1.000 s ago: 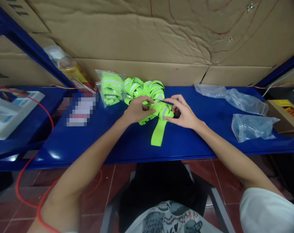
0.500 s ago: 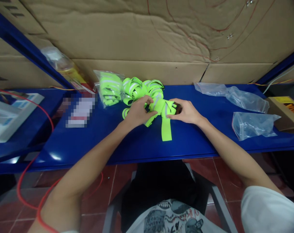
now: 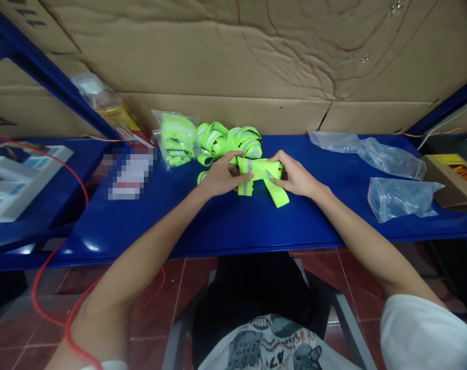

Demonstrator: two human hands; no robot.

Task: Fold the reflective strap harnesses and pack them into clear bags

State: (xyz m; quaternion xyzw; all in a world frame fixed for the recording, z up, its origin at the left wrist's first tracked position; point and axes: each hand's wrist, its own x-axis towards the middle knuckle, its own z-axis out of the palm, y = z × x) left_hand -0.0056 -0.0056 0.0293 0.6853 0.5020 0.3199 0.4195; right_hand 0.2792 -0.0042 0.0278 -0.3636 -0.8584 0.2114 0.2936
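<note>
Between my two hands is a neon-yellow reflective strap point(image 3: 261, 168) with grey stripes, partly folded, one loose end slanting down to the right. My left hand point(image 3: 224, 174) pinches its left side, thumb in front and fingers behind. The right side is gripped by my right hand point(image 3: 295, 174) in the same way. Just behind lie coiled reflective straps point(image 3: 213, 137) of the same colour, and another coil point(image 3: 248, 140) beside them. Farther left, a clear plastic bag point(image 3: 176, 136) holds more of this strap. Part of a further strap shows beneath my left wrist.
Clear plastic bags point(image 3: 400, 198) lie at the right of the blue table point(image 3: 218, 231), beside an open cardboard box point(image 3: 454, 180). A bottle point(image 3: 106, 100) and a blurred-out item point(image 3: 131, 174) are at left. A red hose point(image 3: 40, 288) hangs near my left arm.
The held strap is spread wider and flatter between my hands. Its loose end has swung from hanging straight toward me to slanting right.
</note>
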